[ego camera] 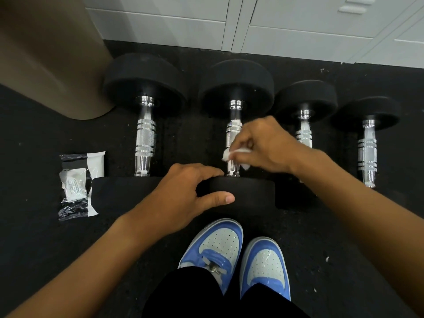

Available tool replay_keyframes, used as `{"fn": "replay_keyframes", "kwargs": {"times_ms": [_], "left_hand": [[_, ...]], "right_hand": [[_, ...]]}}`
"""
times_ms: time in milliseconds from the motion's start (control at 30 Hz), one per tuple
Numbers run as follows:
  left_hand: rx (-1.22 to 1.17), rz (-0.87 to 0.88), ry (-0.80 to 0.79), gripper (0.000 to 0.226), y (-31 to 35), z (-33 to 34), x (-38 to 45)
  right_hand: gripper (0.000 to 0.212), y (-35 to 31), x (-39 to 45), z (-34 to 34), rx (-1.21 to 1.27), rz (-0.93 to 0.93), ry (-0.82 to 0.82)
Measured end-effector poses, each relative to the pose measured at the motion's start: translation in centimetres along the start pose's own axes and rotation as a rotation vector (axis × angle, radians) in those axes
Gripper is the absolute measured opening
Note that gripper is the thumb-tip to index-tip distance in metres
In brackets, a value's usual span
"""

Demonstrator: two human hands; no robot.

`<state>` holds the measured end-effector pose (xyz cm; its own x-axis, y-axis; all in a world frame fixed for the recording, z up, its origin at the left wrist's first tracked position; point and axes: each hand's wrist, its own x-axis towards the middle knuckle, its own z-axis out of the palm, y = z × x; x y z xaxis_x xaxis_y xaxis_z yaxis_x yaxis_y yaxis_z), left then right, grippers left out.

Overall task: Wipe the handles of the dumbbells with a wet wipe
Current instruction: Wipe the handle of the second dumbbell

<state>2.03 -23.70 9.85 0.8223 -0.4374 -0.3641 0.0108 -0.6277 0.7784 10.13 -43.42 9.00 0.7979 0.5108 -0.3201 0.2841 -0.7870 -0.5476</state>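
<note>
Several black dumbbells with chrome handles lie side by side on the dark floor. My right hand (259, 143) pinches a white wet wipe (231, 154) against the lower part of the second dumbbell's handle (232, 131). My left hand (185, 191) grips the near black head (247, 191) of that same dumbbell, thumb on the near side, fingers over its top edge. The leftmost dumbbell's handle (144, 141) is bare. The two right dumbbells' handles (304, 134) (367, 152) are partly hidden by my right arm.
A black-and-white wet wipe packet (78, 184) lies on the floor at the left. A tan bin (46, 56) stands at the back left. White lockers (275, 24) line the back. My blue-and-white shoes (234, 253) are just in front of the dumbbells.
</note>
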Motion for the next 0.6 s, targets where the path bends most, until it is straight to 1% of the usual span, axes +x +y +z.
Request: {"fn": "replay_keyframes", "kwargs": {"times_ms": [100, 200, 233, 267, 367, 400, 500, 600], "left_hand": [[-0.003, 0.006, -0.001, 0.056, 0.1, 0.0, 0.0], [-0.013, -0.007, -0.003, 0.057, -0.1, 0.0, 0.0], [-0.012, -0.009, -0.002, 0.059, -0.2, 0.0, 0.0], [-0.011, -0.008, -0.001, 0.060, -0.3, 0.1, 0.0], [-0.014, -0.005, 0.001, 0.061, -0.2, 0.2, 0.0], [-0.012, -0.004, 0.002, 0.060, -0.1, 0.1, 0.0], [-0.014, 0.004, 0.002, 0.059, -0.1, 0.1, 0.0], [-0.026, 0.000, 0.000, 0.058, -0.2, 0.0, 0.0]], "right_hand": [[0.011, 0.5, 1.6, -0.5, -0.027, 0.027, 0.090], [0.012, -0.1, 1.3, 0.7, -0.111, -0.018, 0.082], [0.012, -0.1, 0.8, 0.8, -0.107, -0.033, 0.077], [0.011, -0.1, 0.4, 0.5, -0.077, -0.010, 0.075], [0.011, 0.6, 1.2, -0.8, -0.022, 0.100, 0.137], [0.012, 0.6, 1.7, -1.0, -0.038, 0.103, 0.150], [0.011, 0.3, 1.5, -0.4, -0.056, 0.068, 0.118], [0.004, 0.4, -0.3, 0.1, 0.037, 0.110, 0.107]]}}
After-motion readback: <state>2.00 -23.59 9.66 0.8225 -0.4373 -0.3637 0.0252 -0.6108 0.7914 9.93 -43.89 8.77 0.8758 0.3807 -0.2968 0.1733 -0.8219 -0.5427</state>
